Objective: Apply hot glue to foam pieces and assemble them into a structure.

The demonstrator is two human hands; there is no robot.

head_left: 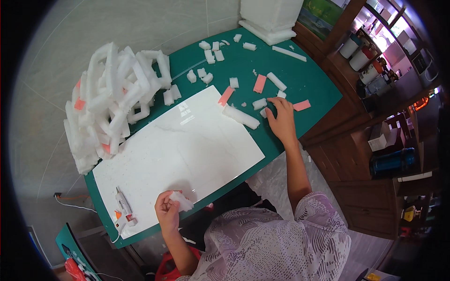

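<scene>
Left hand pinching foam at lower edge of wide board, right hand by block, upper right, grip unclear

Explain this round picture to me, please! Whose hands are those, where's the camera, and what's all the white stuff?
There's no robot: those are a person's own bare hands. The camera sits on their head, looking down, and its very wide lens bends straight edges. On the green table are a shiny white board, what looks like a glue gun, pink strips, small white blocks and, on the left, a pile of white foam-like shapes. The left hand holds a rough white piece. The right hand is beside some blocks; I can't tell whether it's gripping one.
</scene>
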